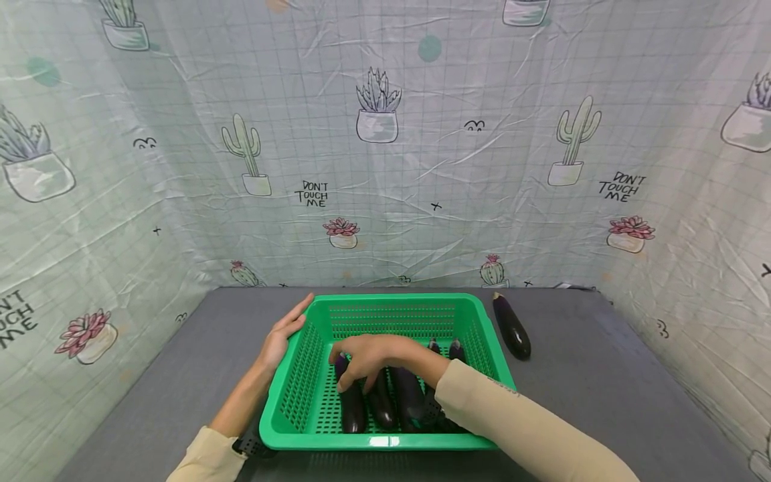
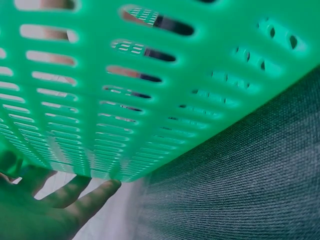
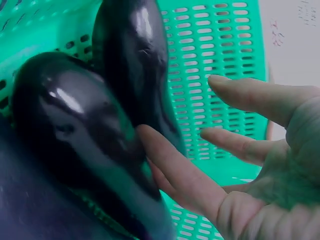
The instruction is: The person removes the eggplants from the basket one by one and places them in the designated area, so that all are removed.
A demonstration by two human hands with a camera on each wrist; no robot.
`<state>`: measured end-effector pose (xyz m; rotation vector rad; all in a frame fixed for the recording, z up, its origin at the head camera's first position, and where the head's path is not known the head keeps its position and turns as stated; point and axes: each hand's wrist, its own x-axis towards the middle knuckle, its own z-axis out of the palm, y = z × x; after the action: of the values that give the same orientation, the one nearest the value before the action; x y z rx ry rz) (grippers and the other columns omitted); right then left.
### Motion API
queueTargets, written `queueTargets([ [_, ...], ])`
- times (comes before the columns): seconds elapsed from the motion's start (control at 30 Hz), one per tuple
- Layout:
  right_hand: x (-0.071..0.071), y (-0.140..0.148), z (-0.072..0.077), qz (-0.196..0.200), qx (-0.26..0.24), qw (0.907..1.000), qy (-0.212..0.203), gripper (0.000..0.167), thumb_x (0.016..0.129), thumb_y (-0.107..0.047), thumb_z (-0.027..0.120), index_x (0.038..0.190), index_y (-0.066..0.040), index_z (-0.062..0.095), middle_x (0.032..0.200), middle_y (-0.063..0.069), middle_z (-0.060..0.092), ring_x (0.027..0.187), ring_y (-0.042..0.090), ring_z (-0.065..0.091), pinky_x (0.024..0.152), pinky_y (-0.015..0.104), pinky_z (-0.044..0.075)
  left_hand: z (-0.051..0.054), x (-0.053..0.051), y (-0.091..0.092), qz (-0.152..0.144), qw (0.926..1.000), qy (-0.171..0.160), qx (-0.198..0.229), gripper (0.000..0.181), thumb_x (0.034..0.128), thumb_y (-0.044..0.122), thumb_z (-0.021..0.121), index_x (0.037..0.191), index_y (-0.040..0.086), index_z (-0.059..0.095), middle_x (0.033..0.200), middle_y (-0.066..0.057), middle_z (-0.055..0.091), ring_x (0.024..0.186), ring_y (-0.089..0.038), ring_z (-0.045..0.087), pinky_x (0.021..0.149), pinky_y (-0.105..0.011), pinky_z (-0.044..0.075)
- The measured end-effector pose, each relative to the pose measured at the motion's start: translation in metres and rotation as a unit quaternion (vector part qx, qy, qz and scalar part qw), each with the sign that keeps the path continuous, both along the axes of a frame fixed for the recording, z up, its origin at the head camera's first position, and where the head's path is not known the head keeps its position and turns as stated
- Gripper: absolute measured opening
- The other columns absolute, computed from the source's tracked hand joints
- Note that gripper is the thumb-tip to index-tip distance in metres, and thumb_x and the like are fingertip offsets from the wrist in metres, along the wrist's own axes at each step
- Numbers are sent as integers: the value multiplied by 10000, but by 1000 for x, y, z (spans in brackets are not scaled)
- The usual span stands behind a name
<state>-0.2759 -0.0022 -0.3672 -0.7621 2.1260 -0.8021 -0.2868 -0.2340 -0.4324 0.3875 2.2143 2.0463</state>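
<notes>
A green plastic basket [image 1: 325,441] with slotted walls holds several dark purple eggplants lying side by side. My left hand [image 1: 278,340] rests along the basket's left side, its fingers stretched out against the outside of the slotted wall [image 2: 90,115] in the left wrist view. Inside the basket, my right hand [image 1: 369,355] reaches over the stem end of the leftmost eggplant [image 1: 353,410], fingers spread. Beside it lies a second eggplant [image 1: 382,405]. In the right wrist view, a fingertip meets the side of an eggplant [image 3: 75,115]; whether it presses, I cannot tell.
One more eggplant [image 1: 512,328] lies on the grey tabletop [image 1: 578,375], right of the basket. A printed cloth [image 1: 385,174] with cactus drawings hangs behind and along both sides. My right forearm crosses the basket's right part and covers some eggplants.
</notes>
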Motion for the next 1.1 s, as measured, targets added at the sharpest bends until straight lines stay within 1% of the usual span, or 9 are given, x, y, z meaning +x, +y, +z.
queueTargets([
  [0.03,0,-1,0,1,38,10000,25,555,969,-138,731,1475,-65,515,1567,159,422,946,171,674,758,369,647,0,0,0,-37,10000,-14,87,583,1150,259,303,1681,113,112,1751,-163,61,1379,-82,525,1015,-172,507],
  [0.13,1,-4,-2,6,106,9999,98,532,964,-131,735,1455,-70,541,1594,151,408,1022,201,696,756,364,649,0,0,0,-126,9997,52,215,584,1151,240,298,1677,83,100,1740,-209,61,1230,62,584,988,-168,522],
  [0.23,3,-6,-5,61,178,9996,203,496,960,-132,740,1427,-82,578,1557,134,454,1072,210,681,753,351,646,1,0,0,-132,9997,117,141,581,1151,242,296,1676,82,106,1747,-188,34,1212,129,555,1006,-150,503],
  [0.33,4,-9,-8,163,287,9989,343,471,956,-140,748,1404,-104,608,1521,112,493,1094,194,665,740,331,640,1,1,0,-103,9999,121,54,579,1151,250,297,1677,92,114,1753,-164,23,1256,122,523,1023,-141,487],
  [0.43,5,-11,-10,250,390,9980,423,469,953,-147,752,1402,-128,618,1512,100,508,1084,177,663,715,318,635,1,1,0,-71,9999,136,20,575,1151,246,293,1676,92,118,1754,-158,23,1413,-63,478,1032,-135,477],
  [0.53,6,-12,-11,250,406,9982,366,473,952,-141,753,1407,-136,619,1527,99,499,1082,174,664,703,326,639,1,1,0,-63,9998,188,-23,572,1151,235,285,1675,80,115,1754,-156,12,1550,-299,307,1032,-108,456],
  [0.6,5,-13,-12,230,391,9985,311,476,948,-137,758,1404,-134,620,1527,101,497,1090,180,663,696,332,640,1,1,0,-71,9997,221,-37,571,1151,227,281,1674,71,113,1754,-158,3,1579,-387,183,1026,-86,440],
  [0.7,4,-13,-13,194,363,9988,250,475,937,-133,772,1390,-129,627,1520,105,496,1116,202,655,691,341,643,1,1,0,-76,9997,221,-31,571,1150,224,279,1673,69,109,1754,-159,0,1583,-418,155,1019,-78,436],
  [1.1,2,-13,-17,39,218,9997,47,448,888,-110,818,1312,-172,685,1611,111,408,1205,264,617,699,354,643,0,-1,0,-25,9999,123,-91,574,1147,227,288,1677,88,116,1757,-146,3,1589,-412,159,1013,-75,434],
])
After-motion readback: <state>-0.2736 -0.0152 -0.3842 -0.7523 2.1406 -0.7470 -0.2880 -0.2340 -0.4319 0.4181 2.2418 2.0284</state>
